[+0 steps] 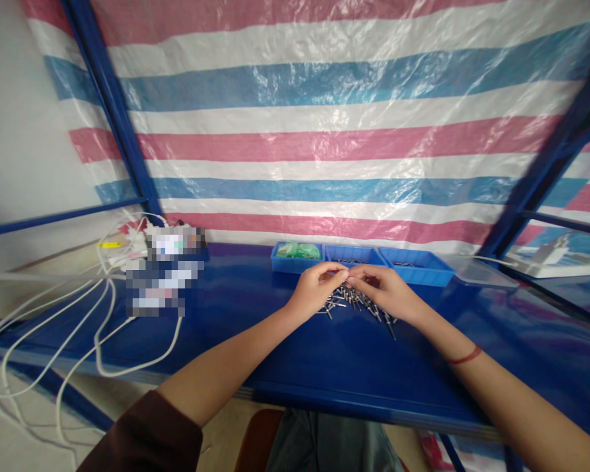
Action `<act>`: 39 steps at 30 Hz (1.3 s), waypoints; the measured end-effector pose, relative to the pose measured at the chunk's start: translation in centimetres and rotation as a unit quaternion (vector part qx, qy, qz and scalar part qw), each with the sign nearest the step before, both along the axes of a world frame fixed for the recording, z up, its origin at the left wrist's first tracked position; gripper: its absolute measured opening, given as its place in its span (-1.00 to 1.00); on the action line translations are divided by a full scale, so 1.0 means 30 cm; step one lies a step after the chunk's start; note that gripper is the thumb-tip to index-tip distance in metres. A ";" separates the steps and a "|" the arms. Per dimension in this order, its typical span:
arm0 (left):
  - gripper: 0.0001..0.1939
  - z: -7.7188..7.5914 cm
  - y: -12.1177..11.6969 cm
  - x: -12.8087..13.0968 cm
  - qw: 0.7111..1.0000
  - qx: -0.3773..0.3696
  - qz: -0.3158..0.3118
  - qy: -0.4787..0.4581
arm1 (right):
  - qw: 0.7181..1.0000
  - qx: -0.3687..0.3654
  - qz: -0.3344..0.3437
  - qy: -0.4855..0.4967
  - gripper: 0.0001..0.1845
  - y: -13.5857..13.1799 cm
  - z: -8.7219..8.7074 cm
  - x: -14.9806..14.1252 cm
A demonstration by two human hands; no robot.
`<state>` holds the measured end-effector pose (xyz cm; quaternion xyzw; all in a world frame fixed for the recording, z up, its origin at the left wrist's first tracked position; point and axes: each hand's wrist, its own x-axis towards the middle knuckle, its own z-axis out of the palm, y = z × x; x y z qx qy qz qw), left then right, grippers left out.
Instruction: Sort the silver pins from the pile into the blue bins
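Observation:
My left hand (316, 286) and my right hand (387, 290) meet fingertip to fingertip over a pile of small metal rivets (356, 300) on the blue table. Both hands are closed in a pinch. Whatever lies between the fingertips is too small to make out. Thin silver pins stick out of the pile in many directions, and part of it is hidden beneath my hands. Just behind my fingers stands a blue bin (356, 254) with some metal pieces in it.
Left of that bin, another blue bin (288, 263) holds green plastic packaging (299, 250). A third blue bin (425, 276) with a few metal pieces stands to the right, beside a clear plastic lid (486, 272). White cables (109, 328) loop over the table's left side.

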<state>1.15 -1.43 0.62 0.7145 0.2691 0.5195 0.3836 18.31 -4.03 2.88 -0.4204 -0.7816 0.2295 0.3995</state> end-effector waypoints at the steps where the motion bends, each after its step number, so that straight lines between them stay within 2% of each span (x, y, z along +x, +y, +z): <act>1: -0.76 0.001 0.000 -0.001 1.000 0.002 0.000 0.001 | 1.000 -0.005 0.005 0.001 -0.66 -0.001 0.000 -0.002; 7: -0.77 0.015 -0.011 -0.003 0.999 0.018 -0.008 0.033 | 1.000 -0.025 0.013 -0.013 -0.67 -0.005 0.003 -0.005; 15: -0.77 0.005 -0.007 -0.002 0.999 0.023 0.013 0.024 | 0.996 -0.069 0.044 0.034 -0.66 -0.009 0.005 -0.013; 27: -0.81 0.015 -0.018 -0.005 0.998 0.056 0.021 0.018 | 0.998 -0.052 0.037 0.030 -0.63 -0.021 0.016 -0.025; 31: -0.80 0.020 -0.017 -0.004 0.998 0.050 0.018 0.027 | 0.998 -0.015 -0.005 0.055 -0.62 -0.021 0.031 -0.018; 35: -0.75 0.003 -0.004 -0.006 0.993 0.055 0.033 0.103 | 0.998 0.045 -0.052 -0.010 -0.61 0.000 0.041 0.028; 37: -0.70 -0.008 -0.001 -0.015 0.976 0.092 0.040 0.194 | 0.988 0.081 -0.124 -0.050 -0.60 0.024 0.040 0.083; 39: -0.64 -0.017 -0.004 -0.027 0.942 0.147 0.038 0.298 | 0.958 0.120 -0.241 -0.099 -0.61 0.056 0.033 0.158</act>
